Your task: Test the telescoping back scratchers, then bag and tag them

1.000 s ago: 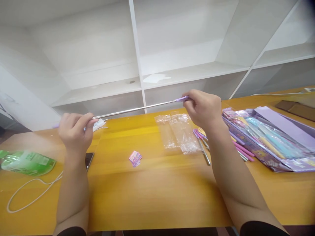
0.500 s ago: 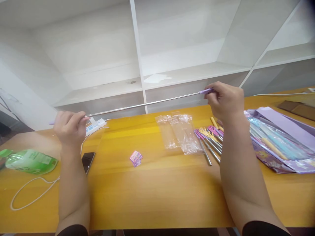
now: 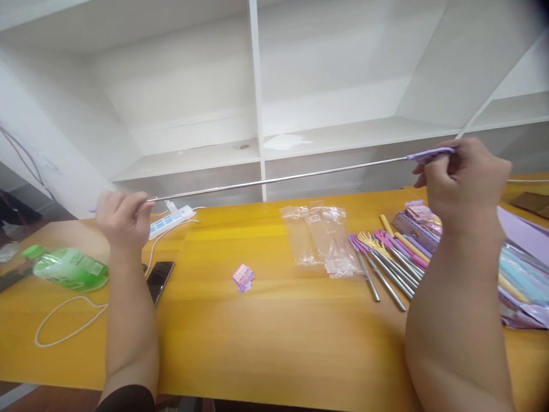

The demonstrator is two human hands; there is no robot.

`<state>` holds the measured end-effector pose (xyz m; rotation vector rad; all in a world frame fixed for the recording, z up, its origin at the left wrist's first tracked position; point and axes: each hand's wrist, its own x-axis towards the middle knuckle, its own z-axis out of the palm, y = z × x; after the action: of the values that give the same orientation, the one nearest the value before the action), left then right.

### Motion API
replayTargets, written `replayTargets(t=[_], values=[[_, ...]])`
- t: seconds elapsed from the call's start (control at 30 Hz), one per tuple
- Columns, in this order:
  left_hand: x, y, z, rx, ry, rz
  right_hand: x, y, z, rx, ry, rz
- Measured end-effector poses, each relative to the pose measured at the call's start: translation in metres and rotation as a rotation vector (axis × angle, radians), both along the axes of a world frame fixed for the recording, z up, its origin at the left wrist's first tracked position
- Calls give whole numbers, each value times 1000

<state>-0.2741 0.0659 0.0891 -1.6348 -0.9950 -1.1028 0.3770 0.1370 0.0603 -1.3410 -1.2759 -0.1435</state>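
A telescopic back scratcher (image 3: 274, 179) is stretched out above the table, its thin metal rod running between my two hands. My left hand (image 3: 124, 220) is closed round the handle end, and a bit of purple grip pokes out behind it. My right hand (image 3: 465, 177) pinches the purple claw head, partly hidden by the fingers. Below and left of my right forearm lie several more back scratchers (image 3: 386, 257) with pink, purple and yellow claws and metal rods. Clear plastic bags (image 3: 319, 237) are beside them. Small printed cards (image 3: 243, 277) rest mid-table.
On the left are a green bottle (image 3: 71, 269) lying on its side, a phone (image 3: 160, 280), a white power strip (image 3: 171, 222) and a looped cable (image 3: 40, 329). Packaged items (image 3: 521, 274) lie at the right, partly behind my forearm. White shelving (image 3: 257, 86) stands behind the table.
My right hand has moved right, away from the left one, and the rod between them shows longer. More of the purple claw head shows. The view has shifted slightly.
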Motion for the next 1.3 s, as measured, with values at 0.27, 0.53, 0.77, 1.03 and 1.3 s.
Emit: replayTargets(t=[0.27, 0.53, 0.77, 1.03, 1.3], values=[[9, -1, 2, 10, 5, -11, 1, 1, 3, 224, 53, 8], [13, -1, 0, -33, -75, -6, -3, 9, 7, 268, 275, 17], [18, 1, -1, -51, -93, -26, -5, 8, 4, 384, 248, 67], [28, -10, 0, -26, -31, -60, -6, 8, 5, 441, 271, 21], [39, -18, 8, 55, 9, -55, -2, 16, 5, 562, 289, 68]])
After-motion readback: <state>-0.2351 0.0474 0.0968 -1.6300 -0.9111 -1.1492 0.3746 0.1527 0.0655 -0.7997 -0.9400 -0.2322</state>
